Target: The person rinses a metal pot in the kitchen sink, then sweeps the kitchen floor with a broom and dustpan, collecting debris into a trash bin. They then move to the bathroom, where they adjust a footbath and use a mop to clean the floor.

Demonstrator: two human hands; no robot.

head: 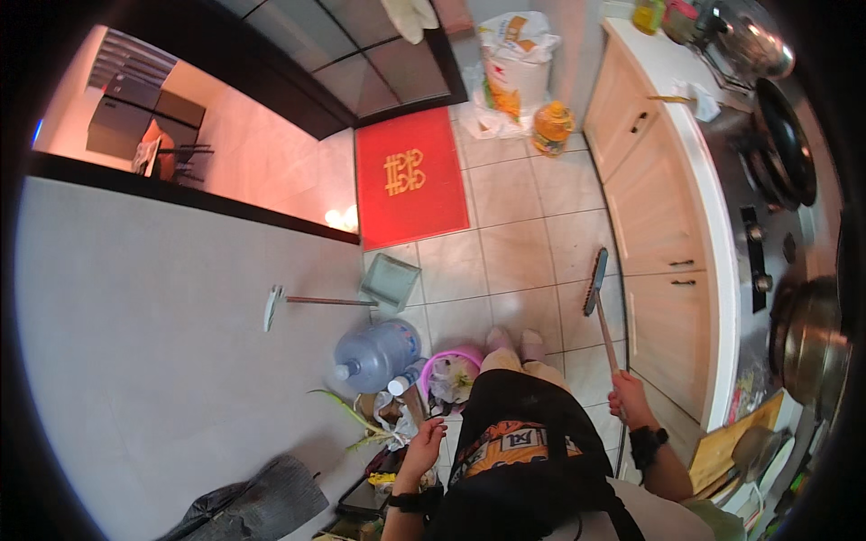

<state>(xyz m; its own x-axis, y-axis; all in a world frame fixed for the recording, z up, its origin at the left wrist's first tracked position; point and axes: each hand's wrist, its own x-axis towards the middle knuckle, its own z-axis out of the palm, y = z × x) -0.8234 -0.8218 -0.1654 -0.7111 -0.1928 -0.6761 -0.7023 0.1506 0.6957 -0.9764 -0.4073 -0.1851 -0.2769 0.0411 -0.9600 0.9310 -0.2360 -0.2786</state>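
My right hand [629,397] is closed around the handle of a broom [595,280], whose dark bristle head rests on the tiled floor beside the base cabinets. Near the bin, my left hand [426,443] is held in the air with fingers partly curled, holding nothing that I can see. A long-handled dustpan [391,282] stands by the grey wall, its grip end towards the left. Close to it lie a large blue water bottle [379,354] and a smaller bottle with a white cap [404,379]. The pink-rimmed bin [452,376] has a plastic liner.
A red doormat [416,179] lies by the doorway. Beyond it stand a white sack [517,74] and an oil jug [553,128]. Cabinets [656,203] line the right side under a counter with pans [785,142]. Green stalks [352,412] and bags are at lower left.
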